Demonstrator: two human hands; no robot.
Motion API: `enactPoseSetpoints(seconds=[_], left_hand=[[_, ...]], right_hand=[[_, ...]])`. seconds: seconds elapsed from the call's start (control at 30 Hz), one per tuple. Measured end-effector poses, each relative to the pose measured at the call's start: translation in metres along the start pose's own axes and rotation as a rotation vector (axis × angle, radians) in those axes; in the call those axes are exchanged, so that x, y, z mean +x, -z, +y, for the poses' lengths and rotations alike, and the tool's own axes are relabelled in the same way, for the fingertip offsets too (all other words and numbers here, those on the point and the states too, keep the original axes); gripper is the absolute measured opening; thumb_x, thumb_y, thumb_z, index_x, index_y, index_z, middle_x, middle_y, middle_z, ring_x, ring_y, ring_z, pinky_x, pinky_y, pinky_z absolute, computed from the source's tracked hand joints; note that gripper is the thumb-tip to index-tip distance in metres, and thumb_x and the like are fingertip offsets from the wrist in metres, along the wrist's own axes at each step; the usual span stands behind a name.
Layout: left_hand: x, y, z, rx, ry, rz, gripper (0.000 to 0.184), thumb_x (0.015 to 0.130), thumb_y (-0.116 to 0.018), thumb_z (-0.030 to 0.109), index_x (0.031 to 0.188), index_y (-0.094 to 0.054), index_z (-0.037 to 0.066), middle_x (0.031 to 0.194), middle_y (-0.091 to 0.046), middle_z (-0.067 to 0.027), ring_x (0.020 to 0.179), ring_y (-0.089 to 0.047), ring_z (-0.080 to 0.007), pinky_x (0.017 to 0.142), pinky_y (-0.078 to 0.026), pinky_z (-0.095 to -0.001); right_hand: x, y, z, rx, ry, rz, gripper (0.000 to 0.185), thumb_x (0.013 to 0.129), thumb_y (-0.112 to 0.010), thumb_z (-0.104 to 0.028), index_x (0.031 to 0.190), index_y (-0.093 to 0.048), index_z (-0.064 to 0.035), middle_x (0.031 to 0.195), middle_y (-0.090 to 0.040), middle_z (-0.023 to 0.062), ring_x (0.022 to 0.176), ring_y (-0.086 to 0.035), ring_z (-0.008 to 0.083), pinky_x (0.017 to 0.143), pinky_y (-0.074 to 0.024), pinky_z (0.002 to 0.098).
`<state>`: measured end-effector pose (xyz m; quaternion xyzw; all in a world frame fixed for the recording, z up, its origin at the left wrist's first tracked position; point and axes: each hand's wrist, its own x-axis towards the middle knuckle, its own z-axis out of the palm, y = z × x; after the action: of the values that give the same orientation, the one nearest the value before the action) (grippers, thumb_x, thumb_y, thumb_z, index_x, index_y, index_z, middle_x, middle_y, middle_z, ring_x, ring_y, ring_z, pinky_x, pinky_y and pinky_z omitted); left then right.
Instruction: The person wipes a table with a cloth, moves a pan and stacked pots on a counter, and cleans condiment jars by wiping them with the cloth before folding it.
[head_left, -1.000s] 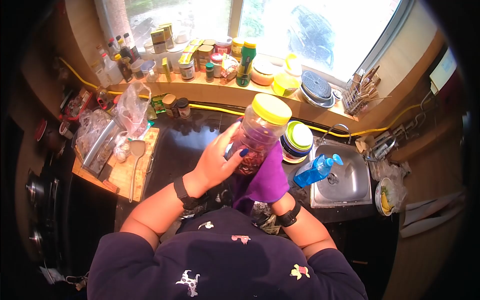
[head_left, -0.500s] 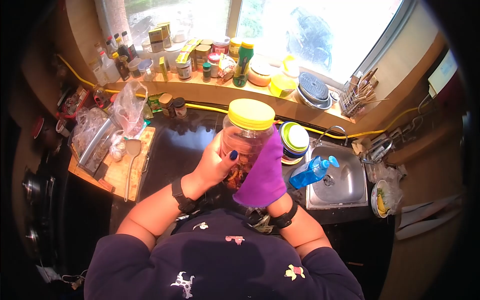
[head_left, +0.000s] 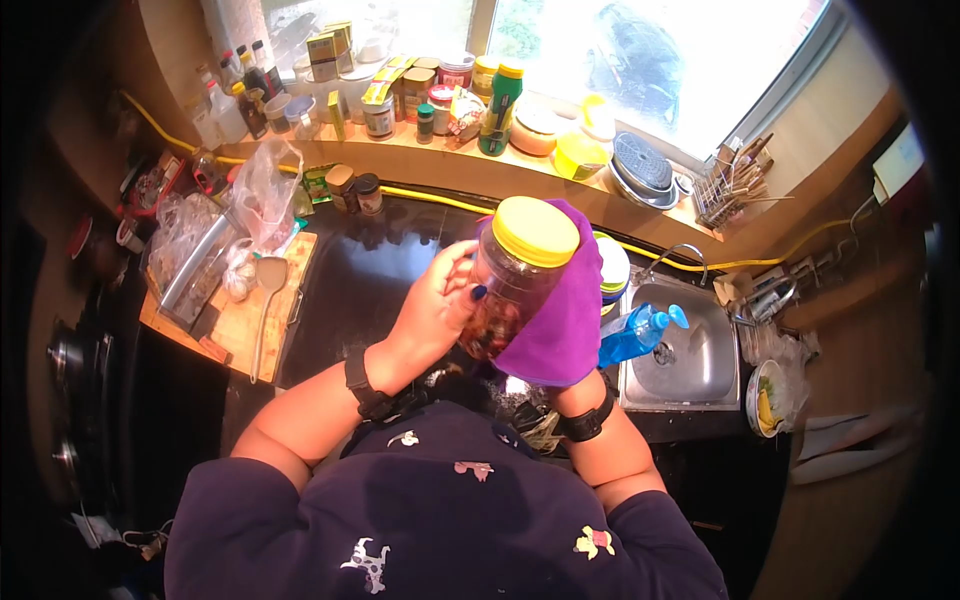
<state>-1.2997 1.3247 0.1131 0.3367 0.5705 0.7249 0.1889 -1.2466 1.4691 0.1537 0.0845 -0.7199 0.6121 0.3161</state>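
Note:
A clear jar (head_left: 500, 290) with a yellow lid (head_left: 537, 232) is held up in front of my chest, tilted a little. Dark reddish contents show in its lower part. My left hand (head_left: 435, 308) is closed around the jar's left side, thumb toward me. A purple cloth (head_left: 560, 325) covers my right hand and presses against the jar's right side. Only the wrist of my right hand (head_left: 580, 395) shows below the cloth; its fingers are hidden.
Right of the cloth stand a blue pump bottle (head_left: 632, 335) and a steel sink (head_left: 690, 375). At left, a spatula (head_left: 270, 290) lies on a wooden cutting board (head_left: 235, 335) beside plastic bags (head_left: 265, 195). Jars and bottles line the windowsill (head_left: 420, 150).
The jar and cloth have shifted slightly right and tilted more. The cloth has swung up behind the jar's right side, and the left fingers now show along the jar.

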Motion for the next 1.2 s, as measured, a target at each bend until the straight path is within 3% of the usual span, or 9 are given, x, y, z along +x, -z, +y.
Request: enactPoseSetpoints(seconds=[0.2, 0.37, 0.57, 0.7, 0.9, 0.97, 1.03, 1.1, 1.2], left_hand=[[0.000, -0.006, -0.013, -0.043, -0.127, 0.033, 0.114, 0.064, -0.076, 0.054, 0.139, -0.010, -0.001, 0.139, -0.025, -0.0137, 0.128, -0.030, -0.0228, 0.104, -0.029, -0.0373], [-0.007, -0.012, -0.009, -0.180, -0.181, 0.212, 0.104, 0.059, -0.085, 0.039, 0.133, -0.022, 0.002, 0.129, -0.037, -0.0111, 0.124, -0.035, -0.0210, 0.103, -0.032, -0.0364], [-0.006, -0.002, -0.003, 0.080, -0.325, 0.100, 0.094, 0.058, -0.083, 0.044, 0.128, -0.037, 0.000, 0.123, -0.046, -0.0128, 0.119, -0.039, -0.0251, 0.101, -0.032, -0.0392], [-0.005, 0.002, -0.009, 0.438, -0.480, 0.085, 0.097, 0.057, -0.072, 0.064, 0.123, -0.045, 0.000, 0.120, -0.048, -0.0157, 0.114, -0.038, -0.0332, 0.100, -0.027, -0.0442], [-0.001, 0.012, -0.016, 0.654, -0.473, 0.397, 0.082, 0.071, -0.061, 0.065, 0.119, -0.048, 0.000, 0.108, -0.053, -0.0144, 0.106, -0.046, -0.0300, 0.095, -0.033, -0.0391], [0.005, 0.009, -0.015, 0.469, -0.432, 0.388, 0.069, 0.079, -0.059, 0.054, 0.120, -0.047, -0.001, 0.106, -0.056, -0.0157, 0.104, -0.051, -0.0302, 0.091, -0.038, -0.0374], [0.005, 0.007, -0.005, 0.379, -0.350, 0.296, 0.065, 0.082, -0.060, 0.049, 0.121, -0.046, -0.002, 0.107, -0.057, -0.0173, 0.107, -0.051, -0.0314, 0.091, -0.039, -0.0385], [0.004, 0.006, -0.008, 0.392, -0.410, 0.229, 0.080, 0.073, -0.070, 0.047, 0.128, -0.038, -0.001, 0.118, -0.053, -0.0184, 0.114, -0.048, -0.0312, 0.095, -0.038, -0.0397], [0.008, -0.006, -0.002, 0.330, -0.387, 0.253, 0.099, 0.057, -0.083, 0.043, 0.130, -0.032, 0.001, 0.125, -0.046, -0.0173, 0.115, -0.047, -0.0293, 0.097, -0.038, -0.0392]], right_hand=[[-0.006, -0.027, -0.008, -0.312, 0.065, 0.029, 0.060, 0.074, -0.064, -0.012, 0.126, -0.037, 0.0015, 0.118, -0.049, 0.0145, 0.109, -0.051, 0.0245, 0.093, -0.0400, 0.0340], [-0.024, -0.036, 0.017, 0.097, -0.125, 0.028, 0.072, 0.075, -0.069, -0.014, 0.133, -0.029, -0.0010, 0.124, -0.046, 0.0100, 0.112, -0.049, 0.0170, 0.095, -0.0408, 0.0312], [-0.031, -0.010, 0.018, -0.305, 0.063, -0.340, 0.069, 0.065, -0.074, -0.033, 0.122, -0.045, -0.0079, 0.116, -0.053, 0.0109, 0.104, -0.054, 0.0263, 0.088, -0.0435, 0.0359], [-0.046, 0.000, 0.056, 0.216, -0.458, -0.240, 0.066, 0.068, -0.075, -0.029, 0.123, -0.045, -0.0091, 0.118, -0.052, 0.0083, 0.111, -0.050, 0.0215, 0.094, -0.0396, 0.0340], [-0.024, -0.004, 0.021, -0.599, 0.087, -0.416, 0.058, 0.065, -0.075, -0.017, 0.116, -0.049, -0.0054, 0.109, -0.057, 0.0057, 0.098, -0.056, 0.0188, 0.084, -0.0450, 0.0308], [-0.025, -0.016, 0.015, -0.180, -0.023, -0.176, 0.060, 0.063, -0.076, -0.016, 0.115, -0.048, -0.0042, 0.109, -0.057, 0.0075, 0.098, -0.056, 0.0183, 0.083, -0.0452, 0.0304], [-0.029, -0.021, 0.013, -0.323, 0.009, -0.176, 0.054, 0.069, -0.072, -0.013, 0.116, -0.047, -0.0038, 0.109, -0.057, 0.0071, 0.099, -0.056, 0.0176, 0.083, -0.0462, 0.0303], [-0.032, -0.024, 0.026, -0.220, -0.095, -0.099, 0.048, 0.075, -0.068, -0.011, 0.117, -0.046, -0.0036, 0.109, -0.056, 0.0067, 0.100, -0.055, 0.0170, 0.083, -0.0471, 0.0302], [-0.036, -0.029, 0.034, 0.455, -0.409, 0.063, 0.033, 0.089, -0.055, -0.012, 0.119, -0.044, -0.0033, 0.113, -0.054, 0.0062, 0.101, -0.054, 0.0164, 0.083, -0.0488, 0.0296]])
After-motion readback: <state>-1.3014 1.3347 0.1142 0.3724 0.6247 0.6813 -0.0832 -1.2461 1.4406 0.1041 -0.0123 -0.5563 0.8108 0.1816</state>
